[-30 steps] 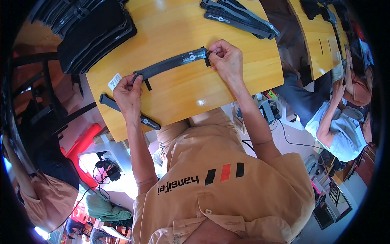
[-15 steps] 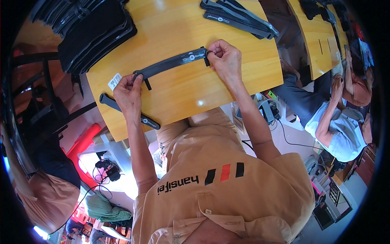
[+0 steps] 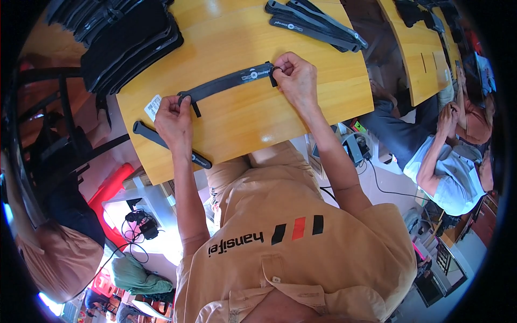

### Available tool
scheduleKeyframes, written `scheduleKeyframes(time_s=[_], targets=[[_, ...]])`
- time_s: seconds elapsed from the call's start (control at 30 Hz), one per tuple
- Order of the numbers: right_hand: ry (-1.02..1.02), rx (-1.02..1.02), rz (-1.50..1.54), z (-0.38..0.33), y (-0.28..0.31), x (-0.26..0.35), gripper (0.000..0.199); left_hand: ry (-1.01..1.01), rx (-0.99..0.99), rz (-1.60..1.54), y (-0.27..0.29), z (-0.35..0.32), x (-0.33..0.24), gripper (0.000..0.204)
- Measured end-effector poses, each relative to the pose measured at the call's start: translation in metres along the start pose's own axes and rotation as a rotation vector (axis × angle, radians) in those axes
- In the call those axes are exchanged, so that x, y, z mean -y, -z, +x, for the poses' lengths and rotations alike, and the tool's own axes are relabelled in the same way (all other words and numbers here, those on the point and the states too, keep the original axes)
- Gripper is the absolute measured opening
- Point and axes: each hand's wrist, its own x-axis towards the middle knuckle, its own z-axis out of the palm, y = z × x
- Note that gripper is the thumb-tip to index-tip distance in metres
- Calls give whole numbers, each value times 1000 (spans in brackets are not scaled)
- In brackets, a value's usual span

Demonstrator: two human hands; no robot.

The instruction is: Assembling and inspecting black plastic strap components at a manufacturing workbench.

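A dark grey strap (image 3: 223, 83) with white print is stretched between my two hands above the yellow wooden table (image 3: 242, 126). My left hand (image 3: 175, 125) pinches its left end, where a short narrow black tab (image 3: 196, 109) hangs down. Beside those fingers a white printed label (image 3: 153, 107) sticks out; what it is fixed to is hidden. At the other end, the fingers of my right hand (image 3: 298, 81) close on the strap by a black loop. A second dark strap (image 3: 148, 132) lies on the table, partly covered by my left wrist.
A tall stack of black fabric pieces (image 3: 134, 46) fills the table's far left. Several similar straps (image 3: 315, 29) lie in a bundle at the far right. Another table (image 3: 417, 54) stands to the right, with seated people (image 3: 449, 172) beside it. A black metal rack (image 3: 54, 116) is at left.
My left hand has shifted very slightly to the right, and the strap stays stretched between both hands. Both grips look unchanged.
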Motion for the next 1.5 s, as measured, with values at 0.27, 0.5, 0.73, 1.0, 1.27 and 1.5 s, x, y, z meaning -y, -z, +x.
scheduleKeyframes(time_s=[0.27,0.5,0.73,1.0,1.27,1.5], targets=[[28,2,4,1,-1,-5,7,-71,-33,33,5,1,-2,23],[110,-30,-36,2,-2,-12,6,-39,2,69,5,-2,-3,23],[-105,56,369,0,12,-6,9,70,-4,-344,9,0,10,18],[629,-44,-366,-36,25,15,29,-734,126,219,-15,-36,-29,43],[797,97,-549,-38,16,9,45,-756,206,488,-42,-59,-47,57],[796,161,-623,-35,15,1,46,-787,164,545,-48,-59,-46,58]])
